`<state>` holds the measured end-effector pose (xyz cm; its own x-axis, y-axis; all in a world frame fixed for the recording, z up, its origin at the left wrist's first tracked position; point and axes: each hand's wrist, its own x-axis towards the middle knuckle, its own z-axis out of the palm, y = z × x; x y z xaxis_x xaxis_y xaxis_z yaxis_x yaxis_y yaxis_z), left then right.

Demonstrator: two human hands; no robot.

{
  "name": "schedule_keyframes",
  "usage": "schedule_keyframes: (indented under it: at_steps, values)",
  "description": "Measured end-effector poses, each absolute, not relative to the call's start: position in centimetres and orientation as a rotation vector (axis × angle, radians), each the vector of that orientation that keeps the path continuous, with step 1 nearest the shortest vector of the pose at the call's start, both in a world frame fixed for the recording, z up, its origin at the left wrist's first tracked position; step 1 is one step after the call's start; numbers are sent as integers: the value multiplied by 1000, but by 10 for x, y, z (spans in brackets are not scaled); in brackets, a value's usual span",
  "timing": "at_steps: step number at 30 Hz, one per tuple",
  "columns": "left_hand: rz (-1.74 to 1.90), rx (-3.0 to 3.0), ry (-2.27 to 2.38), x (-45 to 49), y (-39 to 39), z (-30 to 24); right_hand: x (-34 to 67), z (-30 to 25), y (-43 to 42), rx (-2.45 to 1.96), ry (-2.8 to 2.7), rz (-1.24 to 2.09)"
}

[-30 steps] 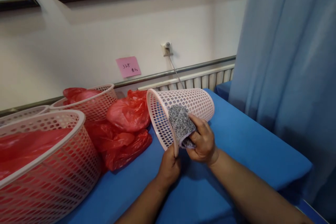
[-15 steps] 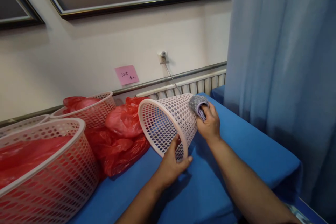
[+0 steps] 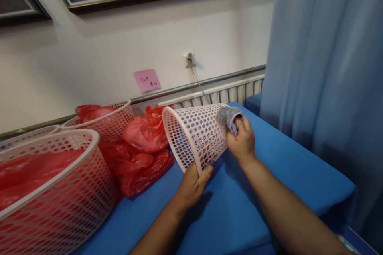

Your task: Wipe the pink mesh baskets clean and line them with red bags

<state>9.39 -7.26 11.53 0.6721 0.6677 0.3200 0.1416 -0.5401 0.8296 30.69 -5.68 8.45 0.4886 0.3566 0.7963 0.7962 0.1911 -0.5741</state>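
Observation:
A pale pink plastic basket (image 3: 191, 127) with a mesh of holes is tipped on its side above the blue-covered table, its mouth facing left. My left hand (image 3: 193, 183) grips the lower rim, thumb outside and fingers reaching into the mouth. A folded grey cloth (image 3: 227, 117) with a lilac edge is pinched in my right hand (image 3: 242, 139), pressed against the basket's outer wall near its base. Just left of the basket lie crumpled red plastic bags (image 3: 143, 143).
A larger pink basket (image 3: 97, 139) lined with red plastic stands at the front left, with more baskets (image 3: 128, 105) behind. Blue cloth (image 3: 287, 167) covers the table. A radiator (image 3: 239, 91) runs along the wall, and a blue curtain (image 3: 311, 71) hangs at right.
My left hand has closed from a loose hold to a firm grip on the rim. The basket has turned slightly, showing less of its mouth. The cloth stays at the basket's base end.

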Motion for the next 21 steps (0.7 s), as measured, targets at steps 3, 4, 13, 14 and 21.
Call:
schedule_keyframes:
  at_steps: [3,4,13,14,21]
  values:
    - [759,2030,648,79,-69,96,335,79,-41,-1702,-852,-228]
    - [753,2029,663,75,-68,89,341,77,-37,-1756,-799,-168]
    - [747,2172,739,57,-47,64,271,81,-69,-1103,-1305,-465]
    - [729,2176,727,57,-46,65,260,82,-77,-989,-1417,-502]
    - [682,2195,701,58,-47,68,270,80,-68,-1125,-1305,-497]
